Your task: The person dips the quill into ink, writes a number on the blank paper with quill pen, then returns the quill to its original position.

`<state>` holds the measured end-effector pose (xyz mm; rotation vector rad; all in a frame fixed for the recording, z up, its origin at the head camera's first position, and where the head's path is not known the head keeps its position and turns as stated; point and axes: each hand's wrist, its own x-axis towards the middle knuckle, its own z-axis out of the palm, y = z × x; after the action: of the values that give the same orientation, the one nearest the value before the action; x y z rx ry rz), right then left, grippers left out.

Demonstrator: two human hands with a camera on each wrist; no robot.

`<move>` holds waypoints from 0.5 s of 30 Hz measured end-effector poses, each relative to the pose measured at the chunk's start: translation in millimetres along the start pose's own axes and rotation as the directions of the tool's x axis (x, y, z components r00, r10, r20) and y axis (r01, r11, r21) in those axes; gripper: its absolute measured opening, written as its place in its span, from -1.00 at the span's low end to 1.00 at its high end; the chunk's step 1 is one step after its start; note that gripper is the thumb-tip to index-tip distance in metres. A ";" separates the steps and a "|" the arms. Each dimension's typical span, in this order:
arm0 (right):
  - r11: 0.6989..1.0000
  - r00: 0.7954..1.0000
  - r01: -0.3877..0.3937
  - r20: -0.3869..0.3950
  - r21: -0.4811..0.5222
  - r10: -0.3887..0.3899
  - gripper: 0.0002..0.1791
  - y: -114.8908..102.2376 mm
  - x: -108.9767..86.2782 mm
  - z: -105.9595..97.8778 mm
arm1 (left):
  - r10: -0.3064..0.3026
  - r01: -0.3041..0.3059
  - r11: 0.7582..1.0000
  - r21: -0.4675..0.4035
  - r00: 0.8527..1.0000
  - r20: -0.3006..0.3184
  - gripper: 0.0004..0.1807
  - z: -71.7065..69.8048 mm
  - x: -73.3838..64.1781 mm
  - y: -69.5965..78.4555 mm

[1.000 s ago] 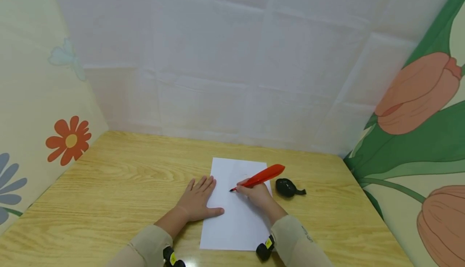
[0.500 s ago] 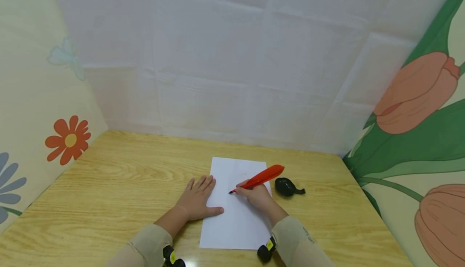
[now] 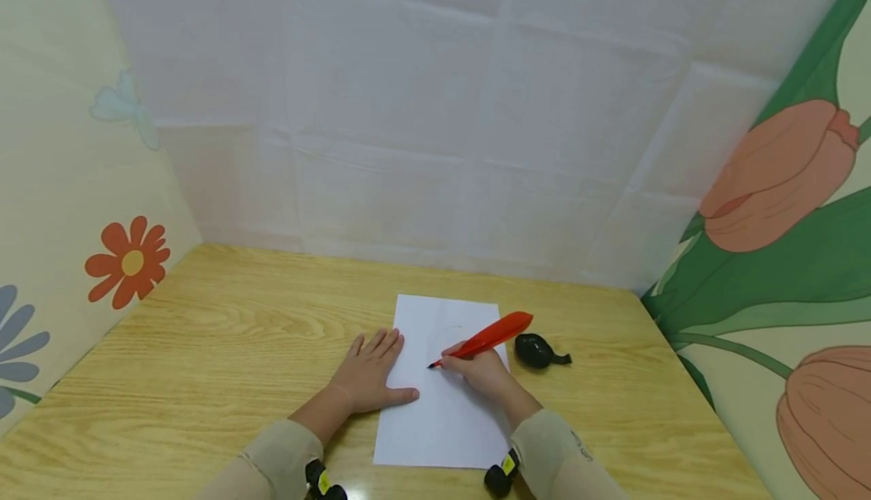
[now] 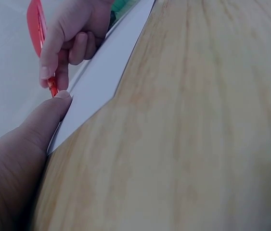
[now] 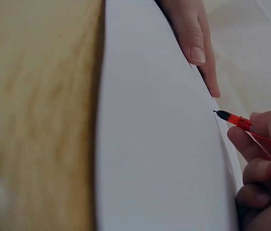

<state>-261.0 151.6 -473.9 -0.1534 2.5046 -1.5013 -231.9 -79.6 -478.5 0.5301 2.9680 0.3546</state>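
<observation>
My right hand (image 3: 485, 373) pinches a red feather-shaped pen (image 3: 500, 331) between thumb and fingers. Its black tip points down and left at a sheet of white paper (image 3: 422, 439), close to the surface; in the right wrist view the pen's dark nib (image 5: 223, 115) shows plainly. Faint thin marks lie on the paper's upper part. My left hand (image 3: 367, 379) rests flat with fingers spread, straddling the paper's left edge, its thumb lying on the sheet. In the left wrist view the left thumb (image 4: 46, 118) appears near the pen's lower end.
A glossy black rounded object (image 3: 535, 351) with a short tail lies right of the paper. The wood-grain table (image 3: 258, 318) is bounded by a white cloth (image 3: 408, 107) behind and flower-printed panels (image 3: 782, 281) at both sides.
My right hand and the pen tip have shifted slightly down the paper, toward me. A faint curved line shows near the sheet's upper middle. My left hand has stayed in place.
</observation>
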 end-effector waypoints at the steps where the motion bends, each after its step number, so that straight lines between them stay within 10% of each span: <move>1: 1.000 1.000 0.004 0.001 0.000 -0.004 -0.77 0.3 -0.3 0.0 | -0.001 0.001 1.000 -0.002 1.000 -0.004 0.18 0.1 0.1 -0.1; 15: 1.000 0.999 0.014 0.039 -0.004 -0.014 -0.76 2.2 -4.9 -1.6 | -0.005 0.005 1.000 0.001 1.000 -0.014 0.18 0.0 0.4 0.6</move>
<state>-256.6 155.1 -474.4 -0.1996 2.4819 -1.4844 -232.0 -79.0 -478.4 0.5227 2.9827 0.3586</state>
